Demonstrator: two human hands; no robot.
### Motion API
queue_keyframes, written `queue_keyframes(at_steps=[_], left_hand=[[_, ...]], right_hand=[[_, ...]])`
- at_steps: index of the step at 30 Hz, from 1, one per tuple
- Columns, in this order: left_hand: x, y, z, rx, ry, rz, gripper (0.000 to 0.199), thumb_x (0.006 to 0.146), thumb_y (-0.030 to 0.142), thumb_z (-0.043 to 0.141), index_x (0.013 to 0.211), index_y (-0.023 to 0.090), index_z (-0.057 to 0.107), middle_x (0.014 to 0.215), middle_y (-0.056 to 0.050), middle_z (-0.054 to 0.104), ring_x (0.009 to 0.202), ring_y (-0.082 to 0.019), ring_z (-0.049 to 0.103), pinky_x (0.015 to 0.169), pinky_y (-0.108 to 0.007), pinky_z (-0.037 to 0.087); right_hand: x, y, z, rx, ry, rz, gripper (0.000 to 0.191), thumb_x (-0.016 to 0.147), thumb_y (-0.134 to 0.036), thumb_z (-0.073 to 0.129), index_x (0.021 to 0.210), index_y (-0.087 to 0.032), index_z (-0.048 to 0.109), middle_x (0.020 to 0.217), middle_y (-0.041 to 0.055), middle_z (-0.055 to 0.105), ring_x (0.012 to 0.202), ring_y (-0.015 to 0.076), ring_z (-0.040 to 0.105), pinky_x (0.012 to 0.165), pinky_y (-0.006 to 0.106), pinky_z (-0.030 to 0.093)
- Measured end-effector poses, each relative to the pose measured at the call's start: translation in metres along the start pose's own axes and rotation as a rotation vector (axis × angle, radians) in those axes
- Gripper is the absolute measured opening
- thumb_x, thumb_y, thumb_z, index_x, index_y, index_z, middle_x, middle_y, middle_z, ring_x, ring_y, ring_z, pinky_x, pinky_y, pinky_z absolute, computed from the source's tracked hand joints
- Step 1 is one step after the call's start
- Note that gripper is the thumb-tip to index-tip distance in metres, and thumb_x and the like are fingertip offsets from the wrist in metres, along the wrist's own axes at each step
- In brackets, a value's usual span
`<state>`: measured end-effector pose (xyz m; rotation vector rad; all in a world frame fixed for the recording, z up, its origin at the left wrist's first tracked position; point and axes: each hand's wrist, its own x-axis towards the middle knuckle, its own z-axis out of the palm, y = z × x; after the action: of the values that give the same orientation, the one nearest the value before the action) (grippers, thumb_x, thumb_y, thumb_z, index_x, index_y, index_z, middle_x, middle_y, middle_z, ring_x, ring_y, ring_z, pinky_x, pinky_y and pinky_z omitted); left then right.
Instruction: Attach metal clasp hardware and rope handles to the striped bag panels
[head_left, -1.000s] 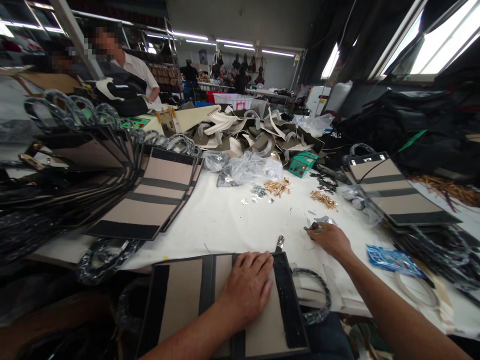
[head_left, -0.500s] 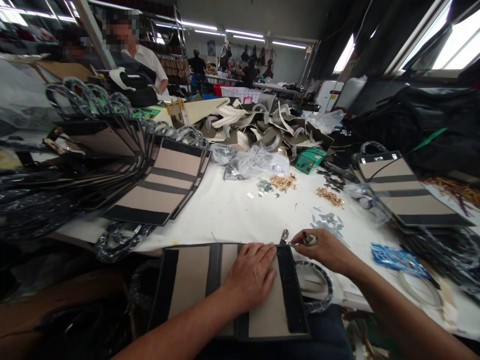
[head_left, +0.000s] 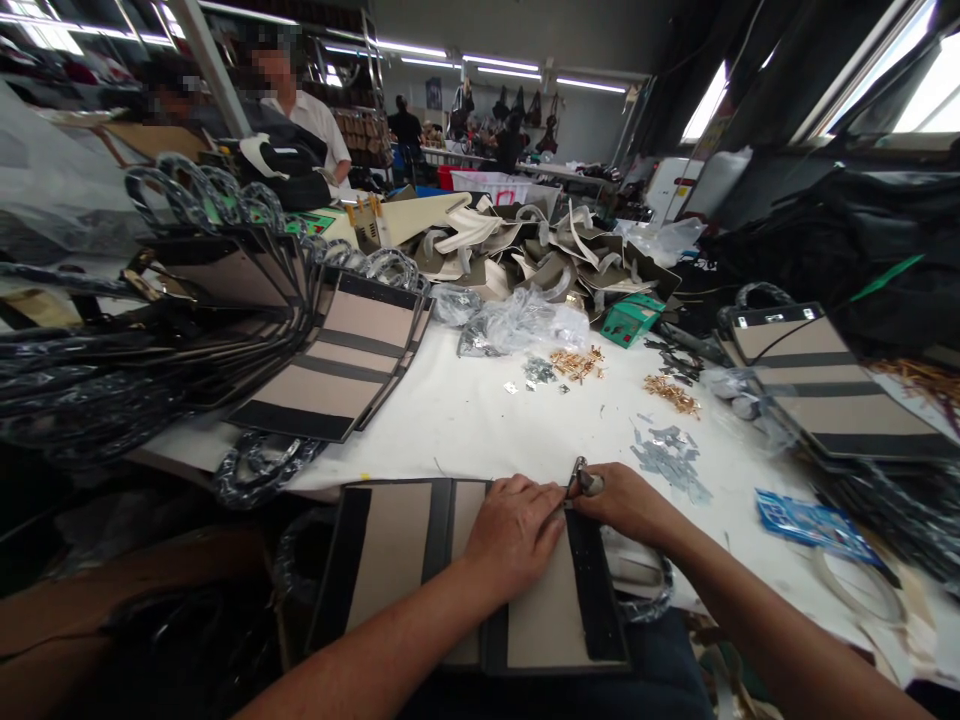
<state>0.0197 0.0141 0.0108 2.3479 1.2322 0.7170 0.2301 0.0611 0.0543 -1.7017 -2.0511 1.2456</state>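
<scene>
panel [head_left: 394, 530]: tan and black, laid open right at the near edge of the white counter [head_left: 480, 430], wrapped handle loop [head_left: 652, 600] poking out its right end
left hand [head_left: 514, 535]: palm down on the panel, grip spread flat, not clamped on anything
right hand [head_left: 619, 495]: at the far right corner, grip closed around a small tool [head_left: 592, 484], can't make out what kind tbh
metal clip [head_left: 577, 468]: sticks up at that same corner, touching-or-not hard to tell
loose bits: gray metal strips [head_left: 671, 460] near the right hand, gold pieces [head_left: 577, 364] farther back
stacks: more panels both sides, left pile [head_left: 330, 350] and right pile [head_left: 810, 370]
back of counter: clear plastic bag [head_left: 525, 320], green box [head_left: 631, 320]
background: person in a white shirt [head_left: 321, 130], off to the left
</scene>
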Motion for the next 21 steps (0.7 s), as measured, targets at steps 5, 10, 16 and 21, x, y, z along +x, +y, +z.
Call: queue_keyframes(at_steps=[5, 10, 16, 21], left_hand=[[0.011, 0.003, 0.003, 0.009, 0.027, -0.058, 0.016, 0.101, 0.033, 0.059, 0.11, 0.031, 0.073, 0.107, 0.002, 0.076, 0.097, -0.022, 0.059, 0.082, -0.04, 0.041], [0.013, 0.003, 0.009, -0.003, 0.075, -0.069, 0.018, 0.101, 0.034, 0.06, 0.113, 0.034, 0.073, 0.107, 0.002, 0.076, 0.098, -0.022, 0.057, 0.084, -0.041, 0.04], [0.017, -0.001, 0.01, 0.018, 0.046, -0.038, 0.016, 0.1, 0.031, 0.061, 0.104, 0.032, 0.076, 0.106, 0.0, 0.074, 0.102, -0.023, 0.056, 0.083, -0.041, 0.038], [0.022, -0.004, 0.01, 0.018, 0.032, -0.044, 0.012, 0.098, 0.03, 0.065, 0.101, 0.031, 0.077, 0.107, 0.0, 0.073, 0.103, -0.022, 0.056, 0.083, -0.041, 0.037]], right_hand=[[-0.002, 0.006, 0.009, -0.215, 0.096, 0.009, 0.01, 0.08, -0.024, 0.063, 0.084, -0.023, 0.073, 0.084, 0.0041, 0.076, 0.081, 0.0236, 0.069, 0.073, 0.029, 0.046], [-0.009, 0.009, 0.012, -0.239, 0.173, 0.01, 0.008, 0.082, -0.026, 0.066, 0.085, -0.025, 0.073, 0.084, 0.0026, 0.076, 0.079, 0.023, 0.067, 0.071, 0.031, 0.044], [-0.028, -0.004, -0.012, 0.306, 0.471, -0.022, 0.036, 0.083, -0.049, 0.076, 0.067, -0.021, 0.061, 0.057, -0.0032, 0.057, 0.052, 0.0142, 0.05, 0.05, 0.027, 0.036], [-0.019, -0.018, -0.003, 1.092, 0.772, -0.312, 0.04, 0.081, -0.041, 0.081, 0.066, -0.022, 0.049, 0.059, -0.0047, 0.049, 0.049, 0.0118, 0.048, 0.047, 0.025, 0.038]])
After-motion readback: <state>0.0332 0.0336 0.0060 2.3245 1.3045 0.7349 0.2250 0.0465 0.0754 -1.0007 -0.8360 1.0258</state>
